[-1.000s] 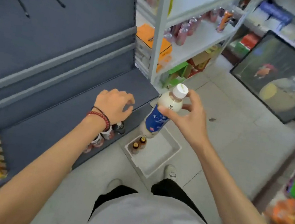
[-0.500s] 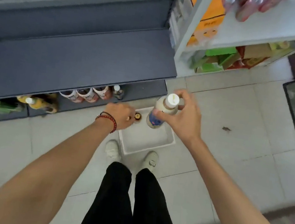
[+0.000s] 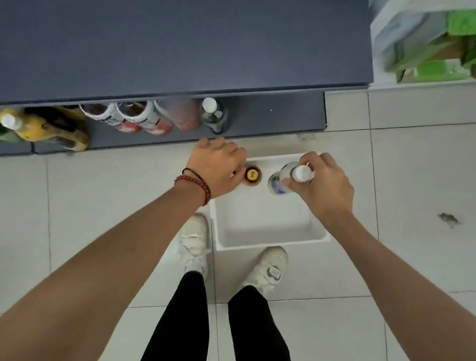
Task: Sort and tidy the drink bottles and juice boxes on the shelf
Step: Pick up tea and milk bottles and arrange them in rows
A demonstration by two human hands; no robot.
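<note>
- Gripping the white-capped bottle point(image 3: 277, 183) just under its cap, the right hand point(image 3: 326, 186) has thumb and fingers curled round the neck. A hold that high lets the bottle hang upright, so it can be lifted or lowered straight.
- That bottle hangs over the far right corner of the white bin point(image 3: 270, 246), which sits on the floor tiles between the person's shoes and the bottom shelf point(image 3: 269, 123). Whether its base touches the bin floor I cannot tell.
- The left hand point(image 3: 217, 166) reaches down at the bin's far left corner, knuckles up. It is just beside 1 small brown bottle point(image 3: 252, 173) with a gold cap, which stands upright there. Its fingers point down out of sight, so I cannot tell whether they grip anything.
- The bin looks placed as a carrier at the shelf's foot, so each bottle travels only a short way.
- On the bottom shelf a clear bottle point(image 3: 211, 112) ends a row on the right, with pink and white-labelled bottles leaning beside it. A yellow bottle point(image 3: 33, 128) lies further left.
- The sorting seems partway done: at least 2 bottles are not yet on the shelf, and they would probably go to the right of the clear one.
</note>
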